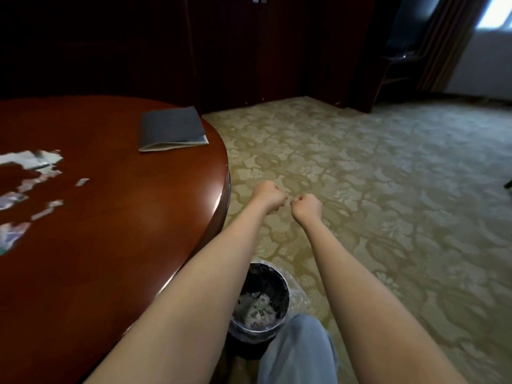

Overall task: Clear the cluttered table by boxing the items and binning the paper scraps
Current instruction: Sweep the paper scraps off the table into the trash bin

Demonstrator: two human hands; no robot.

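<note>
Both my arms reach forward off the table's right edge, above the carpet. My left hand (267,196) and my right hand (307,207) are curled into fists side by side, almost touching, with nothing visible in either. Below my forearms a round black bin (282,286) with a clear liner stands on the floor, with torn paper scraps (256,307) inside. More torn paper scraps (30,159) lie scattered at the left of the red-brown table (124,231). A grey booklet (173,128) lies flat near the table's far right edge.
Patterned beige carpet (374,189) spreads to the right. My leg in blue jeans (296,353) is beside the bin. Dark wooden cabinets (249,51) line the back wall, and a chair (399,65) stands by the curtain at the far right.
</note>
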